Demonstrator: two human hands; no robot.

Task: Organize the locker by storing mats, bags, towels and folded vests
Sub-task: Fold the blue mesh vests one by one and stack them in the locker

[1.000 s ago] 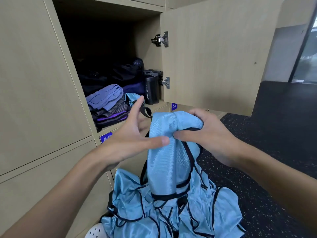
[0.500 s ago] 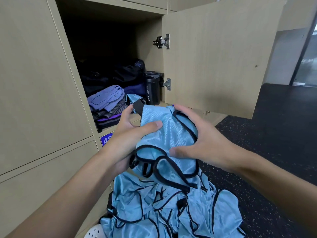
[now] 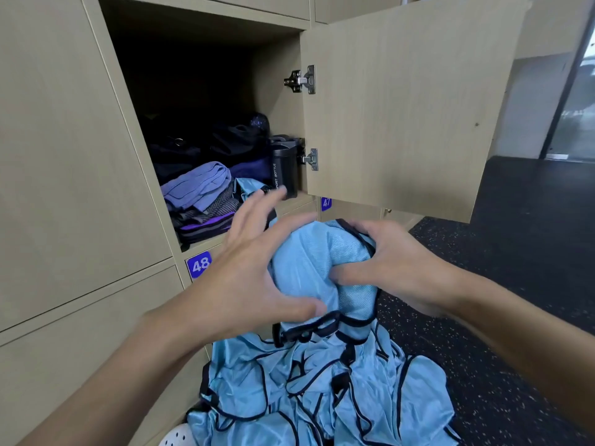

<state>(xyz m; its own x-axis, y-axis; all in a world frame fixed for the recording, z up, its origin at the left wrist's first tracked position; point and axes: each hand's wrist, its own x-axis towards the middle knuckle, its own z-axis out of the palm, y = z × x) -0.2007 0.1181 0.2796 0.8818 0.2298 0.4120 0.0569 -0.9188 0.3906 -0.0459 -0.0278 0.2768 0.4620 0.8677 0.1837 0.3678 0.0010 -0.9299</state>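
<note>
**Hidden or unclear**
- Locker (image 3: 199,37): the back is in deep shadow. The dark bags (image 3: 231,146) there are hard to tell apart.
- White perforated object (image 3: 175,438): cut off by the bottom edge, kind cannot be told.
- Vest pile (image 3: 322,391): loose and crumpled, and it hides whatever it lies on.
- Stored vest (image 3: 246,188): only a blue corner shows behind the blurred left fingertips.

**Task item**
- Folded vest (image 3: 306,262): light blue with black trim, held in the air before the locker's lower edge, above the pile.
- Left grip (image 3: 248,278): fingers spread and straight, thumb laid on the lower fold.
- Right grip (image 3: 399,268): fingers curled over the top, thumb pressed into the cloth.

**Surroundings**
- Folded cloth stack (image 3: 199,197): purple and grey, front left of the locker.
- Black bottle (image 3: 285,169): upright by the right wall.
- Door (image 3: 402,107): swung open to the right.
- Number plate (image 3: 199,264): reads 48.
- Floor (image 3: 515,252): dark and speckled.
</note>
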